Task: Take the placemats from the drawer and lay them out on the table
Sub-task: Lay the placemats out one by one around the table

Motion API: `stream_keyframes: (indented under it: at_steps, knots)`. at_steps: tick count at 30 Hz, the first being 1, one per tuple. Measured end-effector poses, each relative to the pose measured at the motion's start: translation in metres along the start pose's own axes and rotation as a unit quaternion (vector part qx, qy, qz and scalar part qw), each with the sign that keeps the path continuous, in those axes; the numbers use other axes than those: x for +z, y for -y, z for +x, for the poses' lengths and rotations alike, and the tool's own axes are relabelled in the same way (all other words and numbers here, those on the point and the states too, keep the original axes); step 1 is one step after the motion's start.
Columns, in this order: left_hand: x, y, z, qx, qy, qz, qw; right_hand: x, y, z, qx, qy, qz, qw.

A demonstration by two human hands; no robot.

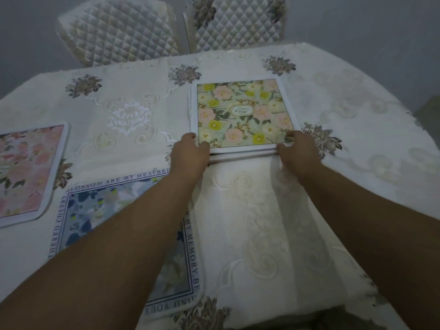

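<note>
A small stack of placemats [242,113] lies on the table, its top mat printed with pink and yellow flowers on green. My left hand [189,154] grips the stack's near left corner, thumb on top. At the near right corner, my right hand [297,151] holds the same stack with fingers over the edge. A blue floral placemat [123,203] with lettering round its border lies flat under my left forearm. A pink floral placemat [26,170] lies flat at the far left.
The table [357,139] wears a cream embroidered cloth with flower motifs. Two quilted chairs, one at the back left [116,29] and one at the back middle [238,22], stand behind it. The cloth's edge curves away on the right.
</note>
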State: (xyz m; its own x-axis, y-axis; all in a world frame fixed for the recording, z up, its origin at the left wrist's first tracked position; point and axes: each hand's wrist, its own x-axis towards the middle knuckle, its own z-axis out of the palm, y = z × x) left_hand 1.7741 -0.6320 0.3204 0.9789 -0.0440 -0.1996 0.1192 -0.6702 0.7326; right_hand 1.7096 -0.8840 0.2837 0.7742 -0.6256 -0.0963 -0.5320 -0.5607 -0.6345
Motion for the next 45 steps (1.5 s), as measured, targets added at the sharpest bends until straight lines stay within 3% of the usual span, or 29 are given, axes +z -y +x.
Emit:
stream_keyframes:
  at_steps: [4, 7, 9, 11, 14, 17, 26, 38, 45]
  knots:
    - [-0.005, -0.003, 0.005, 0.042, -0.063, -0.046, 0.996, -0.013, -0.001, 0.004, -0.011, -0.068, 0.042, 0.997]
    - [-0.013, -0.009, -0.003, -0.014, -0.020, -0.161, 0.987, -0.030, -0.001, -0.007, 0.013, -0.075, 0.151, 0.986]
    - [-0.019, -0.007, -0.017, -0.056, 0.059, -0.177, 0.981, -0.041, -0.004, -0.023, 0.027, -0.008, 0.198, 0.980]
    - [-0.026, 0.001, -0.043, -0.088, 0.137, -0.146, 0.976, -0.050, -0.012, -0.042, 0.049, 0.107, 0.208, 0.971]
    - [-0.036, 0.019, -0.083, -0.063, 0.119, -0.101, 0.986, -0.065, -0.022, -0.077, 0.049, 0.198, 0.154, 0.967]
    - [-0.044, 0.026, -0.124, -0.027, 0.119, -0.053, 0.991, -0.081, -0.025, -0.114, 0.019, 0.173, 0.107, 0.979]
    - [-0.093, 0.008, -0.263, -0.022, 0.129, -0.117, 0.985, -0.169, -0.017, -0.243, 0.020, 0.111, 0.116, 0.987]
    - [-0.170, -0.045, -0.423, 0.077, 0.123, -0.164, 0.976, -0.299, 0.003, -0.433, 0.026, -0.006, 0.110, 0.994]
    - [-0.162, -0.085, -0.506, 0.120, 0.123, -0.198, 0.965, -0.376, -0.029, -0.488, 0.016, -0.059, 0.147, 0.987]
